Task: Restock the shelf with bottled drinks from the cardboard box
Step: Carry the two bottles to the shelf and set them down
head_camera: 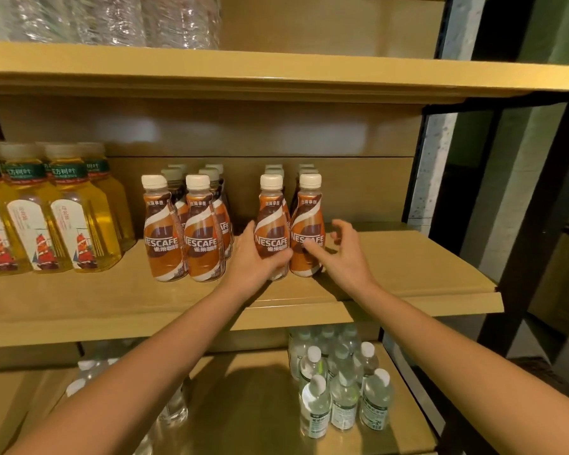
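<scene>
Held bottle: the Nescafé coffee bottle [272, 221] stands upright on the middle shelf [408, 267], at the front of the right-hand group, just beside its neighbour.
Left grip: the left grip [256, 257] is wrapped around the lower body of this bottle, with fingers across the label and the thumb behind it.
Right grip: the right grip [345, 254] is wide, with its fingers spread. One fingertip [309, 248] seems to touch the label of the neighbour coffee bottle [307, 221], but nothing is held.
Weight: I judge the bottle small and full, so it is moderate in weight and easy for one hand.
Stiffness: it looks like plastic, so it should be fairly stiff and not fragile.
Surface: the label sleeve is glossy and may be a little slippery.
Where to hold: the wide lower body is best. The narrow neck under the white cap also serves for lifting.
Risk: the bottle is tall with a narrow base, so a push high on it could tip it against the rows behind.
Shelf contents, middle: another group of coffee bottles [181, 231] stands at the left, and yellow tea bottles [63, 221] stand further left.
Shelf contents, lower: the lower shelf [260, 405] carries clear water bottles [342, 389].
Shelf contents, upper: the upper shelf [276, 70] carries wrapped clear bottles [112, 18], which are blurred.
Cardboard box: it is not in view.
</scene>
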The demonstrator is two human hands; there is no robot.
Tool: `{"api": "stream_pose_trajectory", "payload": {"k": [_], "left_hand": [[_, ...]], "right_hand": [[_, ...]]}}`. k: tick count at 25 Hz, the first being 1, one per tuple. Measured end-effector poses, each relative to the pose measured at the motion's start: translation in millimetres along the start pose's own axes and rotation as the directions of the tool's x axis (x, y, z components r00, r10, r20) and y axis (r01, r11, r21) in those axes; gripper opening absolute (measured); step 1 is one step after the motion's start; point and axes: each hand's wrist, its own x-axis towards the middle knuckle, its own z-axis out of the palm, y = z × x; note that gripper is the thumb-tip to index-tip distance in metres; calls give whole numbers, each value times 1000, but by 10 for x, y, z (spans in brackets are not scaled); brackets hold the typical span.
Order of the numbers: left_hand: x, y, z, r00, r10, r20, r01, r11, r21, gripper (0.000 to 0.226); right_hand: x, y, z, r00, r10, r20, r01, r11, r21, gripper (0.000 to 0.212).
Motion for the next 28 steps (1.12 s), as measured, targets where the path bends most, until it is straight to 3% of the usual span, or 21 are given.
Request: {"api": "stream_pose_trajectory", "payload": {"k": [4,10,15,18,20,22,24,28], "left_hand": [[-53,-139,69,993,-115,-33,119,962,244,59],[49,-185,137,987,-146,-74,163,906,391,63],[120,-189,160,981,-182,-71,195,865,463,65],[35,-148,134,981,-161,-110,192,894,405,80],[-168,-25,175,979,13,-202,71,910,408,91],[-429,215,316,938,279,-205,-160,875,458,89],[-620,562,589,911,407,-70,-331,820,467,85],[-828,1221,1476,844,455,283,-535,746,397,82]], "right_hand": [[-64,141,85,998,-59,31,66,949,-309,64],[-19,116,94,991,-25,131,70,934,-351,45],[-17,78,142,991,52,121,4,908,-419,49],[-102,31,90,991,72,110,-14,889,-457,53],[-261,1,-81,995,34,91,17,862,-507,62],[-450,12,-356,997,-15,71,53,820,-570,72],[-648,80,-741,999,-35,40,52,790,-612,74],[-1072,326,-1831,996,-25,-84,-37,745,-666,66]]}}
